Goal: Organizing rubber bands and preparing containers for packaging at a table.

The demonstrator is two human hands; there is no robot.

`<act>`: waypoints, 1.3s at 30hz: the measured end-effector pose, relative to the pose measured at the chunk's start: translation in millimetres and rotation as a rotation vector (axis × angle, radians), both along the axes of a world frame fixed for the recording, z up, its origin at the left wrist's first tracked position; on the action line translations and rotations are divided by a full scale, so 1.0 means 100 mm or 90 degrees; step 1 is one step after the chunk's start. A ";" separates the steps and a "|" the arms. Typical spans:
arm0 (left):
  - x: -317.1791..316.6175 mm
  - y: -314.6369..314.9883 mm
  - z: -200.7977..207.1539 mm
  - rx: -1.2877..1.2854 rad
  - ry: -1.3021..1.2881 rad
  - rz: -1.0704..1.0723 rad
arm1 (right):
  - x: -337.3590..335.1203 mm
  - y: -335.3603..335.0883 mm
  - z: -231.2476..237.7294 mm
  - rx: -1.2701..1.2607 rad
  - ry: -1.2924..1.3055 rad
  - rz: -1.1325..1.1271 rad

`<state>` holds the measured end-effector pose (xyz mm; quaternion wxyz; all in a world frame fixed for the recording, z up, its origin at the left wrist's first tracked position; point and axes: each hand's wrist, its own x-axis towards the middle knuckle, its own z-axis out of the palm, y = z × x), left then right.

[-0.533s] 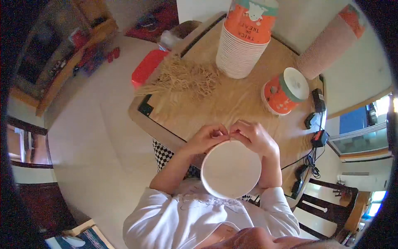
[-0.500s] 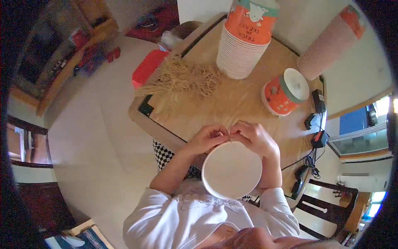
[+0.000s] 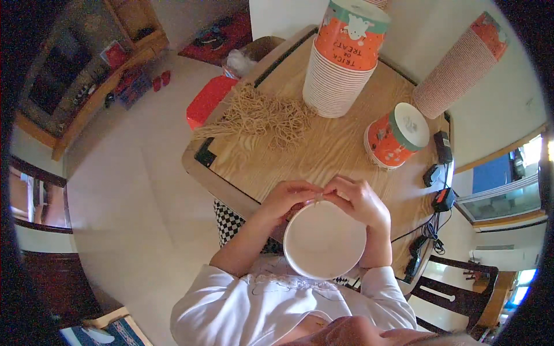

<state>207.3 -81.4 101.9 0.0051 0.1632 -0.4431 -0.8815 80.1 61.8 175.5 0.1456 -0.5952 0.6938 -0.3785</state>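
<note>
A white-lined paper bucket (image 3: pixel 325 241) is in front of my chest, its round mouth turned up toward me. My left hand (image 3: pixel 290 197) and my right hand (image 3: pixel 359 202) meet at the far side of its rim. Both hands are closed, thumbs and fingertips pinched together. A small bit of tan twine (image 3: pixel 318 198) shows between the fingertips at the rim; most of it is hidden by the fingers. The bucket's outer wall and base are out of sight.
A tangled heap of tan twine (image 3: pixel 271 118) lies on the wooden table (image 3: pixel 231 164), beside a red container (image 3: pixel 210 101). Behind stands a tall stack of paper buckets (image 3: pixel 337 81). An upturned orange bucket (image 3: pixel 388 141), black adapters (image 3: pixel 443 147) and cables are at the right.
My fingers have shifted slightly at the rim, and the left hand's fingers now lie straighter. The whole view has moved a little; the bucket stays at my chest.
</note>
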 end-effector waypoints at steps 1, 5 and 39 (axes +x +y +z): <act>0.00 0.01 0.00 -0.027 0.025 0.012 | 0.00 0.00 0.01 0.000 0.000 0.000; 0.02 -0.06 -0.04 -0.052 0.018 -0.066 | -0.02 0.00 0.00 -0.007 0.022 0.003; -0.19 -0.15 -0.09 -0.319 0.105 -0.035 | -0.09 -0.03 -0.14 0.131 0.114 -0.126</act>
